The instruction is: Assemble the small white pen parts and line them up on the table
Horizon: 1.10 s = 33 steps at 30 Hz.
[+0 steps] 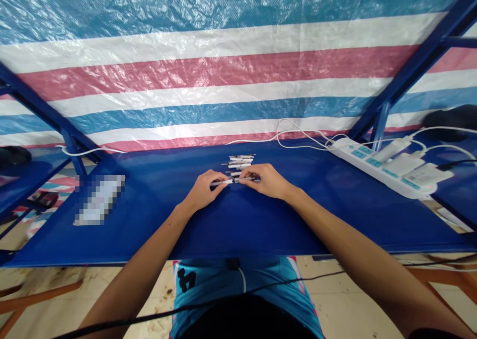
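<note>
Both of my hands rest on the blue table (238,229) and pinch one slim pen (233,181) between them. My left hand (205,186) grips the pen's left end with closed fingers. My right hand (267,179) holds the right end, fingers curled round it. Just behind the hands lies a small pile of several similar white and dark pens (240,162).
A white power strip (387,169) with plugged-in chargers and white cables lies at the right back. A blurred flat white thing (100,199) lies at the left. A striped tarp (223,65) and blue frame bars (406,70) close the back. A black cable crosses my lap.
</note>
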Each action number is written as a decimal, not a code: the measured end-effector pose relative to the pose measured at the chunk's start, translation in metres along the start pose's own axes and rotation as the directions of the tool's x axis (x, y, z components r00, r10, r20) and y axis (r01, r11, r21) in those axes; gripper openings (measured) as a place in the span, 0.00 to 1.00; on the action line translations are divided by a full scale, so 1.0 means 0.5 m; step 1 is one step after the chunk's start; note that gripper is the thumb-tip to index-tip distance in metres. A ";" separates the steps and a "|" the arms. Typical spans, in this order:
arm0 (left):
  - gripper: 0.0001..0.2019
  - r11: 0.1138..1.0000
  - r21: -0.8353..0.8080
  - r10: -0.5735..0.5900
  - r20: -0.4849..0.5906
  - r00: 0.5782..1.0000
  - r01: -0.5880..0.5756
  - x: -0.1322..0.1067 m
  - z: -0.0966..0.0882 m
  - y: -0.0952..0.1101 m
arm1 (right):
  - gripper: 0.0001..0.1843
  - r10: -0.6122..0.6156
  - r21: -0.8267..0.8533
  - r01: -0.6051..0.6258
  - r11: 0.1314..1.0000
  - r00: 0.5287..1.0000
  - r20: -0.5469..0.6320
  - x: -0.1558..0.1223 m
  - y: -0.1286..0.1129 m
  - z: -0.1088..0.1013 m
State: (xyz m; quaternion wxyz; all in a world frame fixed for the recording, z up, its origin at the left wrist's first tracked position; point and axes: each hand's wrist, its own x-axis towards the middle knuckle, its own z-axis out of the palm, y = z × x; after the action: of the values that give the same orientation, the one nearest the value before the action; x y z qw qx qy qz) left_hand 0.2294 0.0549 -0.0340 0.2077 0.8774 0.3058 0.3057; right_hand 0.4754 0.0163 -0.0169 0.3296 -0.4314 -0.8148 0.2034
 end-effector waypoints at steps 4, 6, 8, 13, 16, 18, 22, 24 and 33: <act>0.10 1.000 -0.003 0.007 0.004 1.000 -0.007 0.000 0.001 0.001 | 0.05 -0.007 -0.012 0.007 1.000 1.000 -0.007 0.000 0.004 0.004; 0.10 1.000 0.004 0.001 0.007 1.000 -0.001 0.000 0.001 0.001 | 0.05 -0.015 -0.011 0.014 1.000 1.000 -0.014 0.001 0.004 0.007; 0.10 1.000 0.008 0.000 0.010 1.000 0.000 -0.001 0.000 0.001 | 0.05 -0.025 -0.009 0.025 1.000 0.999 -0.020 0.001 0.003 0.010; 0.10 1.000 -0.002 0.009 0.012 1.000 -0.009 -0.001 0.000 0.002 | 0.05 -0.048 0.001 0.048 0.999 0.998 -0.031 0.000 0.003 0.012; 0.10 1.000 -0.020 0.012 0.014 1.000 -0.011 -0.001 0.000 0.003 | 0.05 -0.049 0.005 0.049 0.999 0.998 -0.041 -0.001 0.005 0.013; 0.10 1.000 -0.025 0.009 0.018 1.000 -0.008 -0.001 -0.001 0.005 | 0.05 -0.048 0.007 0.048 0.999 0.998 -0.042 -0.001 0.006 0.014; 0.10 1.000 -0.014 -0.005 0.030 1.000 0.005 -0.002 -0.003 0.007 | 0.06 -0.046 0.012 0.047 0.999 0.998 -0.040 -0.001 0.006 0.015; 0.10 1.000 -0.012 -0.002 0.035 0.999 0.003 -0.002 -0.003 0.008 | 0.06 -0.043 0.011 0.044 0.999 0.998 -0.036 0.000 0.004 0.014; 0.10 1.000 -0.016 0.012 0.040 0.999 -0.012 -0.001 -0.001 0.011 | 0.05 -0.017 0.027 0.017 0.999 1.000 -0.019 -0.001 0.002 0.018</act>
State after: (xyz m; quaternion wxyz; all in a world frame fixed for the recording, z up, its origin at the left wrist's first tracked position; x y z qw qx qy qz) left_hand 0.2309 0.0509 -0.0307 0.2190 0.8836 0.2938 0.2916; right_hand 0.4697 0.0158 -0.0240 0.3448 -0.4218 -0.8124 0.2077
